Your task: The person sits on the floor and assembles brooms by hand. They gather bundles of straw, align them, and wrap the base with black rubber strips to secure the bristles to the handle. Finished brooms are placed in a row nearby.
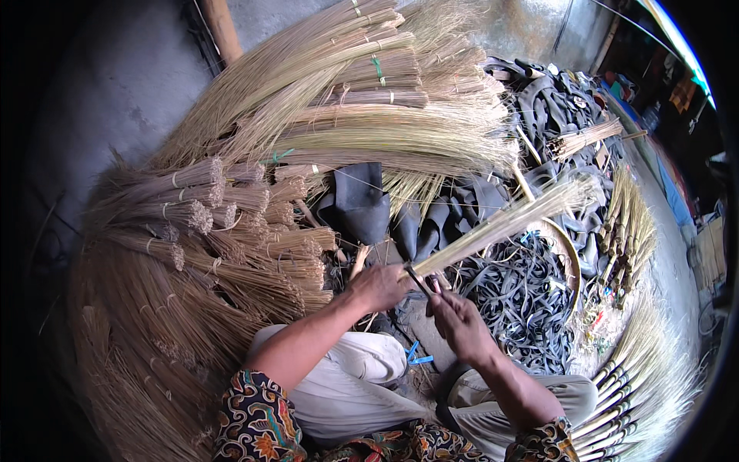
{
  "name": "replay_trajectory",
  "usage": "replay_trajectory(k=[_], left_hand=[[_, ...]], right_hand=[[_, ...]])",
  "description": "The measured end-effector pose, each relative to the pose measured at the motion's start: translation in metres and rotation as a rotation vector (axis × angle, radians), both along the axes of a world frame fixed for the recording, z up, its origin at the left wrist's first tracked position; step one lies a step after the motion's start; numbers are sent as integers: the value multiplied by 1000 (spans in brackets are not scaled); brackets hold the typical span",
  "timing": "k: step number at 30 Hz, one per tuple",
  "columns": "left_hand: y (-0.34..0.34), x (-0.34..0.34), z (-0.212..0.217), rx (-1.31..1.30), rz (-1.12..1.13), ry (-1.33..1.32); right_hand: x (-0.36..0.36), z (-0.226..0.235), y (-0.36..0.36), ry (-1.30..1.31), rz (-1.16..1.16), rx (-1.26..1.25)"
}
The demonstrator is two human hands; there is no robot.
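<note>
A small broom of pale grass stalks (500,229) lies slantwise in front of me, its loose tips fanning out to the upper right. My left hand (377,288) is closed around its lower end. Across the stalks just beside that hand runs a black rubber strip (418,280). My right hand (459,322) pinches the strip below the broom, fingers closed. What the left palm covers is hidden.
Tied stalk bundles (285,266) pile up at my left, longer grass sheaves (392,138) behind. A round basket (573,258) bears cut rubber strips (512,296). Rubber sheets (362,204) lie beyond my hands. Several bound brooms (616,396) rest at the lower right.
</note>
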State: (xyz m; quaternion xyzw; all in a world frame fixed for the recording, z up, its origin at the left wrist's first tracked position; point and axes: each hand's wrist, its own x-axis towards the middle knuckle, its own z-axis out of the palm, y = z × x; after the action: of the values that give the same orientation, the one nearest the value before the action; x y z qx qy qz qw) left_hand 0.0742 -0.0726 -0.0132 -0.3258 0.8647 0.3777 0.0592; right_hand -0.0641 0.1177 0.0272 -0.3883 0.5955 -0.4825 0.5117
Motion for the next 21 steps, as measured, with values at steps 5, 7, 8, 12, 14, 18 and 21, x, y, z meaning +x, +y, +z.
replay_trajectory(k=[5, 7, 8, 12, 14, 18, 21], left_hand=[[-9, 3, 32, 56, 111, 95], [-4, 3, 45, 267, 54, 288], [1, 2, 50, 365, -2, 409], [22, -3, 66, 1222, -184, 293], [26, -4, 70, 1190, -175, 363], [25, -9, 70, 374, -47, 340], [25, -10, 62, -81, 22, 288]], right_hand=[[-11, 7, 28, 282, 71, 20], [-26, 0, 21, 467, 82, -128], [-37, -4, 14, 522, 94, -42], [-61, -9, -19, 787, 131, -411], [-65, 0, -24, 699, 214, -458], [-64, 33, -21, 935, 349, -86], [-57, 53, -18, 1080, 234, -156]])
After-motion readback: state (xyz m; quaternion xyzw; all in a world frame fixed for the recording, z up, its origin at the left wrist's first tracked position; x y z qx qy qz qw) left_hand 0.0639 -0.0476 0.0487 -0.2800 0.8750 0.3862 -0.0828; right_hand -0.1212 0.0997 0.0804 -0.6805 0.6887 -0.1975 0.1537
